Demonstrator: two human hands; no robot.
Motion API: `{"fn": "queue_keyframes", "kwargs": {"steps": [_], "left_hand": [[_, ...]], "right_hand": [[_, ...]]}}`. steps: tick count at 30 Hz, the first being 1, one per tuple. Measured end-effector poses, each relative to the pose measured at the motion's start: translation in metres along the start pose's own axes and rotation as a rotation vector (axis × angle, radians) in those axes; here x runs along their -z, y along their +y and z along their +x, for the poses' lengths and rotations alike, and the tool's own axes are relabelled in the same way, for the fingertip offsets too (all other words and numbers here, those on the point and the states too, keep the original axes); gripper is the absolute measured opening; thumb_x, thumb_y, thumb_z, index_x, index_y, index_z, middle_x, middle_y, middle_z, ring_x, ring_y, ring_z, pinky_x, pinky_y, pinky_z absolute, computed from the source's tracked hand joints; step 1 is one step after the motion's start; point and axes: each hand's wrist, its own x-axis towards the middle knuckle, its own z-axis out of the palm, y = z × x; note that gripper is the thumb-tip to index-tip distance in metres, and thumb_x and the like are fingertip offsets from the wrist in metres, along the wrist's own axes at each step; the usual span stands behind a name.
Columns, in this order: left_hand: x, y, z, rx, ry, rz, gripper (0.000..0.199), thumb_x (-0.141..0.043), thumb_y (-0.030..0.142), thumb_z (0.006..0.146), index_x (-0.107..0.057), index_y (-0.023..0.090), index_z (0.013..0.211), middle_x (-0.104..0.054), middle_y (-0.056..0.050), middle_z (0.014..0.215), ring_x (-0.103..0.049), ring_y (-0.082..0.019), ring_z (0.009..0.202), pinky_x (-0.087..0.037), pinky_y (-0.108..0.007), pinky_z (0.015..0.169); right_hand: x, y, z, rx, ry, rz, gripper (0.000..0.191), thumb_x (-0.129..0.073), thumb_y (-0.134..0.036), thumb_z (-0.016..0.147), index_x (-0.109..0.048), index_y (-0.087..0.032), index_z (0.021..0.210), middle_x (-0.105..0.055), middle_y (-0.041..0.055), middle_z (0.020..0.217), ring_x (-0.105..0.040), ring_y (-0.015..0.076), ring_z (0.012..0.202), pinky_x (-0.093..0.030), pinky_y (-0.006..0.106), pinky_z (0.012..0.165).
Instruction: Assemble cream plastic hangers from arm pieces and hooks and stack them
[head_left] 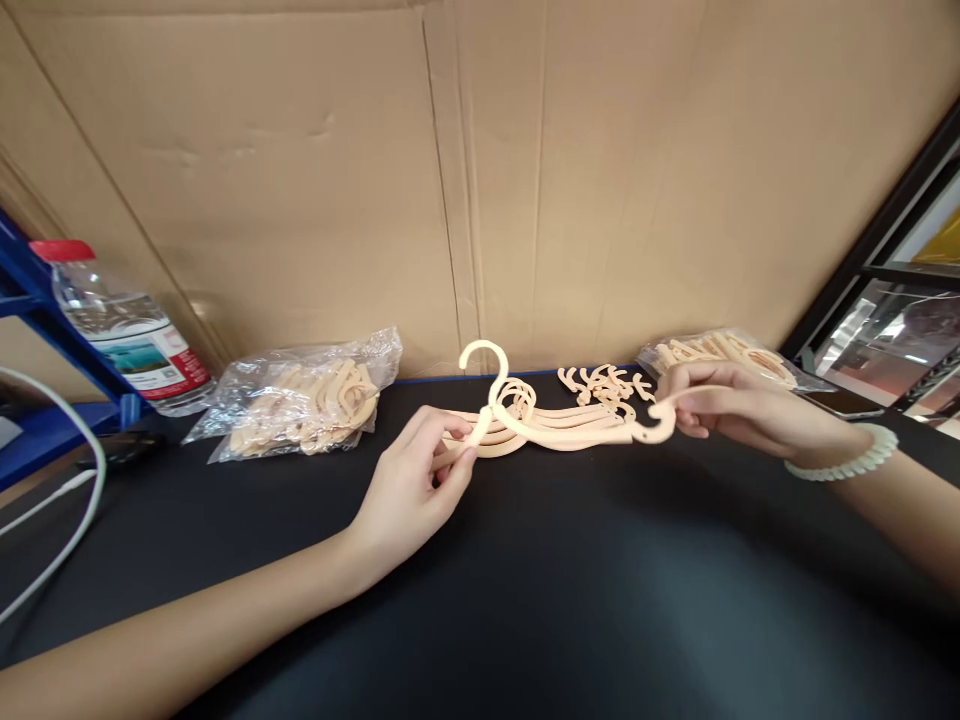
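A beige clothes hanger [562,437] is held up above the black table, its hook pointing upward. My left hand [412,480] is closed on it, fingers and thumb pinching the arm left of the hook. At the far end of the right arm sits a small curved end piece [657,430]. My right hand [739,405] pinches that piece; whether it is fixed to the arm I cannot tell. Behind the held hanger, several more hanger parts [581,420] lie stacked on the table. A loose pile of small curved pieces [600,380] lies just beyond them.
A clear plastic bag [307,400] of beige parts lies at the left, another bag [724,352] at the back right beside a phone [844,402]. A red-capped water bottle [135,335] leans at far left near a white cable [94,490]. Cardboard [300,180] walls the back.
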Motion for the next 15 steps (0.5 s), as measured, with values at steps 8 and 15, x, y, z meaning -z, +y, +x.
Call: {"fn": "queue_keyframes", "kwargs": {"steps": [8, 15], "left_hand": [[0.003, 0.02, -0.015, -0.185, -0.247, 0.259, 0.007, -0.053, 0.014, 0.081, -0.051, 0.021, 0.082, -0.057, 0.002, 0.076, -0.052, -0.014, 0.067, -0.04, -0.025, 0.058], [0.011, 0.026, -0.006, -0.162, -0.366, 0.37, 0.004, -0.051, 0.019, 0.083, -0.051, 0.02, 0.079, -0.06, 0.001, 0.076, -0.055, -0.016, 0.07, -0.043, -0.03, 0.065]], "right_hand": [[0.009, 0.0, -0.005, -0.089, -0.475, -0.644, 0.029, -0.062, -0.042, 0.085, -0.061, -0.018, 0.069, -0.053, 0.0013, 0.076, -0.05, 0.0147, 0.067, -0.039, 0.028, 0.061], [0.007, 0.007, -0.008, -0.129, -0.226, -0.981, 0.045, -0.055, -0.058, 0.085, -0.063, -0.018, 0.065, -0.06, 0.0062, 0.08, -0.057, 0.0201, 0.068, -0.047, 0.035, 0.064]]}}
